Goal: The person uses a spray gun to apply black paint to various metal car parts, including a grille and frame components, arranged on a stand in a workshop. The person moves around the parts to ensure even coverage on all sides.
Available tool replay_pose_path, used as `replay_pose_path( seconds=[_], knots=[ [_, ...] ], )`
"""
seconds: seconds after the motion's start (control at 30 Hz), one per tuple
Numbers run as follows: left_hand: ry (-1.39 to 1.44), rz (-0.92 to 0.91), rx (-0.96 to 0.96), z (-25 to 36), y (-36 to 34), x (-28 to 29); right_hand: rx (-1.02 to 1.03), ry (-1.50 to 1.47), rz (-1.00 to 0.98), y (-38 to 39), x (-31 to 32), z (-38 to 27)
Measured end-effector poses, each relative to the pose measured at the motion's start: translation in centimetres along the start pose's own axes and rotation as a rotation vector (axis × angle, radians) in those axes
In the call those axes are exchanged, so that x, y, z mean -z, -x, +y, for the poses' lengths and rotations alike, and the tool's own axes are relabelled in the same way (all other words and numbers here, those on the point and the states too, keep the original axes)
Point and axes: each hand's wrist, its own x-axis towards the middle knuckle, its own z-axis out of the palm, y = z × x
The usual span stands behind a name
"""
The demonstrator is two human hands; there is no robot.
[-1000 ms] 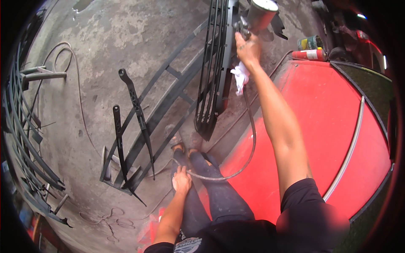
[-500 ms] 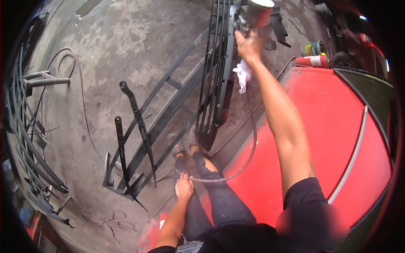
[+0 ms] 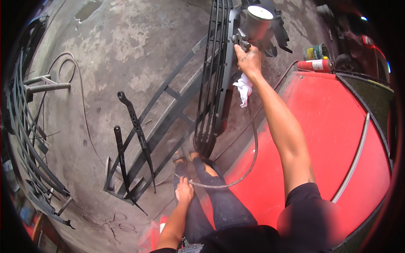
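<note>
My right hand (image 3: 249, 60) is closed around a spray gun (image 3: 241, 41) with a paint cup (image 3: 258, 25) on top, its lid white. The gun is at the right side of a long black slatted car grille (image 3: 213, 63), apparently not touching it. A white cloth (image 3: 244, 89) hangs below the right hand, where the gun's handle is hidden. From there an air hose (image 3: 255, 143) loops down to my left hand (image 3: 184, 190), which is closed on it in front of my legs.
The grille rests on a dark metal frame (image 3: 173, 105). Two black wiper arms (image 3: 136, 120) lean on that frame. Dark curved trim strips (image 3: 25, 143) fill the left edge. On the right are a red panel (image 3: 329, 139), a red fire extinguisher (image 3: 315, 65) and a can (image 3: 312, 52).
The spray gun and my right hand have come slightly nearer to me along the grille. The whole view has also shifted a little. My left hand keeps its hold on the hose.
</note>
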Motion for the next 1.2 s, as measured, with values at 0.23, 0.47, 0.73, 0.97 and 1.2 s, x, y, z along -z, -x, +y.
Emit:
replay_pose_path(
  seconds=[0.23, 0.47, 0.73, 0.97, 1.2],
  knots=[
    [-0.027, -0.098, 0.005, 0.3, -0.7, 0.3, 0.108, 0.136, 0.078, -9.2, -1.0, 0.2],
    [-0.015, -0.064, 0.016, 1.5, -1.3, 0.4, 0.193, 0.078, 0.159, -15.0, -1.3, -1.3],
    [-0.011, -0.028, -0.030, 0.9, -1.3, -0.5, -0.026, 0.065, -0.056, -9.0, -0.8, -1.0],
    [0.015, -0.034, -0.029, 0.6, -1.4, -0.5, 0.039, 0.050, -0.023, -11.2, -3.4, -0.7],
    [0.028, -0.038, 0.001, 0.8, -1.2, -0.5, 0.186, 0.107, 0.151, -15.0, -4.8, -3.3]
  ],
)
